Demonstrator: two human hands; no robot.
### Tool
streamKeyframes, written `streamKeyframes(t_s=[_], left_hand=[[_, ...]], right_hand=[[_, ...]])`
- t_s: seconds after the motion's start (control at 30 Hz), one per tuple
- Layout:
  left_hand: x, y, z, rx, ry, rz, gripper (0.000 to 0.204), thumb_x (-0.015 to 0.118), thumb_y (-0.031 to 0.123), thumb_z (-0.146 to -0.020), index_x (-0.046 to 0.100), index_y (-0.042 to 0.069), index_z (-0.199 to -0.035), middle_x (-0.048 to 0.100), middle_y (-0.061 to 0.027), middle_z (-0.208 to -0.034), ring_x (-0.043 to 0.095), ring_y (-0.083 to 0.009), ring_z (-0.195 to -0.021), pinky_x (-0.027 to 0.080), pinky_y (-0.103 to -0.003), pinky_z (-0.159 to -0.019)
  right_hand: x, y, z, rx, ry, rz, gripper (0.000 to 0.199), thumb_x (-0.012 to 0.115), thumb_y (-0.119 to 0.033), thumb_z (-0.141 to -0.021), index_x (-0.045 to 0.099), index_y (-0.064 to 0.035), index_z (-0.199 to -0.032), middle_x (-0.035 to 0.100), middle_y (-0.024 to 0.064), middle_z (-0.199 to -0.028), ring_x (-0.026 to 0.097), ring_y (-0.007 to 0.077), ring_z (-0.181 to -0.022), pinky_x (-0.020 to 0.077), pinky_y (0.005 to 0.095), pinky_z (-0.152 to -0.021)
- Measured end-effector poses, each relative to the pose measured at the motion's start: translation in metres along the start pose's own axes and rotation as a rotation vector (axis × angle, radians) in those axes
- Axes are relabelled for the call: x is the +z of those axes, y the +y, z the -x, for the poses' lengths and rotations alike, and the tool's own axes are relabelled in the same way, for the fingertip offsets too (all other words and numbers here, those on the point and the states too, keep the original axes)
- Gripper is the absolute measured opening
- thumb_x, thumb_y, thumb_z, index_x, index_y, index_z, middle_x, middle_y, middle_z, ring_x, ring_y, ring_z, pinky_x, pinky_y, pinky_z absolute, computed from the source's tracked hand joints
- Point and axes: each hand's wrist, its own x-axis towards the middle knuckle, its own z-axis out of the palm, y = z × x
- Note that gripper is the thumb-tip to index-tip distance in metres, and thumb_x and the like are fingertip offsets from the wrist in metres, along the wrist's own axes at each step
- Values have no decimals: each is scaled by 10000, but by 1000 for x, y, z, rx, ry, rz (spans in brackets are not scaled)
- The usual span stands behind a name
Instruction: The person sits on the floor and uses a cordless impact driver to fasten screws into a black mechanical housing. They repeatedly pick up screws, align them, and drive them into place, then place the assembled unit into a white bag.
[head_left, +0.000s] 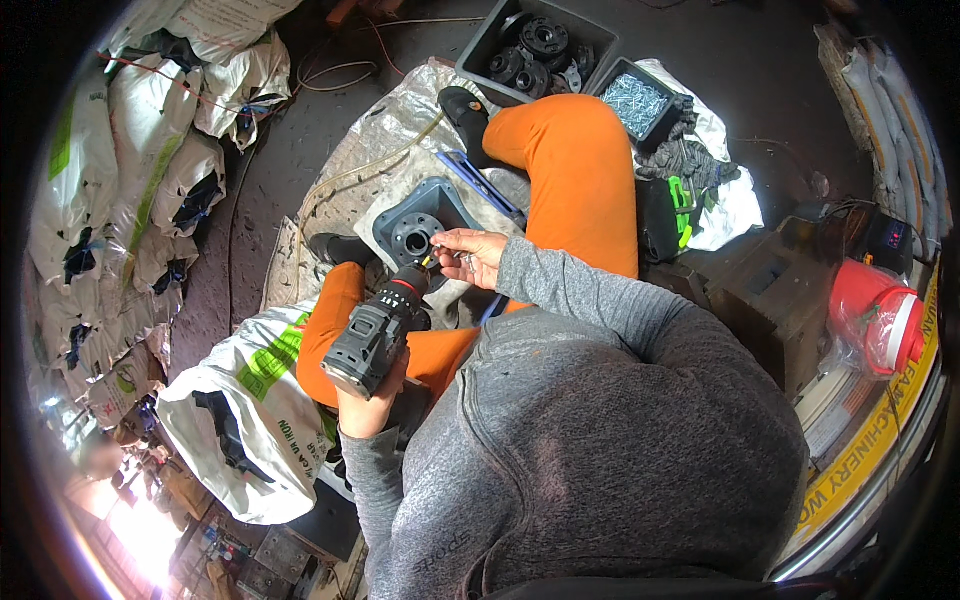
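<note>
- A dark grey, round flange with a central hole (396,238) rests on a dark grey, square-rimmed, tapering base (449,200) between the person's legs.
- The left hand (370,412), on the near side of the flange, is wrapped around a grey and black power drill with a red ring (368,338); its fingers are mostly hidden beneath the tool.
- The drill slants up toward the flange, its front end close to the flange's near edge; whether they touch cannot be told.
- The right hand (480,256), just right of the flange, has thumb and fingers drawn together, pinching small silvery pieces (466,260), too small to identify.
- Beyond the flange and to its right stand a grey rectangular bin (479,62) of black round parts (544,38) and a smaller box of silvery screws (637,102).
- Left of the flange lie white sacks with green markings (150,190).
</note>
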Motion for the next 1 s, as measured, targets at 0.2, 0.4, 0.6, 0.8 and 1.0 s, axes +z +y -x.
streamKeyframes(t_s=[0.2, 0.4, 0.6, 0.8, 1.0], left_hand=[[-9, 12, -7, 147, -99, -181, 369, 683, 54, -736, 605, -4, -1092, 644, -135, -1043, 634, -251, -913, 490, -350, -826], [-4, 15, -18, 302, -141, -364, 464, 648, 75, -748, 557, -1, -1196, 573, -188, -1228, 582, -318, -1116, 439, -391, -969], [-1, 8, -43, 180, -48, -219, 370, 700, 49, -749, 611, 13, -1106, 653, -106, -1026, 627, -227, -926, 480, -341, -832], [2, -12, -73, -71, -37, -212, 354, 674, 62, -795, 592, 29, -1137, 652, -71, -952, 610, -158, -821, 484, -307, -725], [3, -24, -90, -148, -29, -286, 292, 702, 109, -783, 627, 22, -1052, 641, -27, -795, 550, -110, -602, 444, -283, -543]], right_hand=[[-6, -11, -8, -7, 4, 298, 189, 694, -154, -854, 615, -35, -978, 653, 45, -857, 642, 109, -701, 586, 274, -685], [-8, -20, -16, 89, 36, 374, 246, 715, -180, -836, 617, -16, -990, 659, 58, -858, 642, 111, -691, 581, 276, -638], [-25, -6, -36, 4, 415, 427, 297, 660, -363, -878, 674, -96, -1009, 589, -14, -740, 511, 61, -556, 466, 224, -475], [-42, 6, -79, -341, 498, 811, 413, 777, -328, -761, 663, -28, -1021, 648, 55, -808, 596, 145, -729, 477, 268, -674], [-47, 7, -90, -188, 485, 1039, 499, 773, -380, -730, 660, -14, -1050, 687, 156, -993, 655, 246, -925, 489, 324, -837]])
